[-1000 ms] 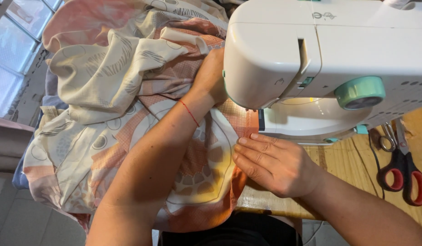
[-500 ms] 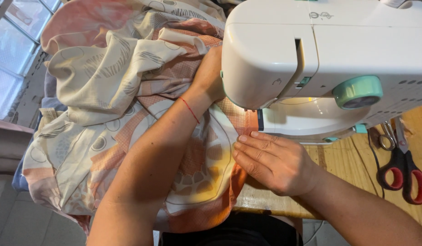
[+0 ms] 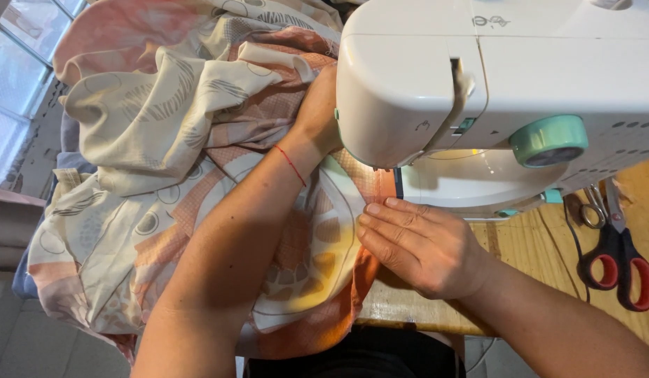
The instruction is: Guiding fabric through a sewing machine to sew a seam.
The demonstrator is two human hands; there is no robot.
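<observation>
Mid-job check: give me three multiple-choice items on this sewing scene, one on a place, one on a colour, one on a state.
1. Where do the scissors lie?
A. On the wooden table, right of the sewing machine
B. On top of the fabric
C. In the left hand

2. What colour is the round dial on the machine's front?
A. Red
B. Mint green
C. Black

3. How is the right hand placed?
A. Lifted clear of the fabric
B. Gripping the scissors
C. Flat, fingers pressing the patterned fabric beside the machine's base

Answers:
1 A, the red handles rest on bare wood at the right edge.
2 B, the dial is pale green against the white body.
3 C, the fingers lie stretched along the fabric edge, while the left hand reaches behind the machine head.
</observation>
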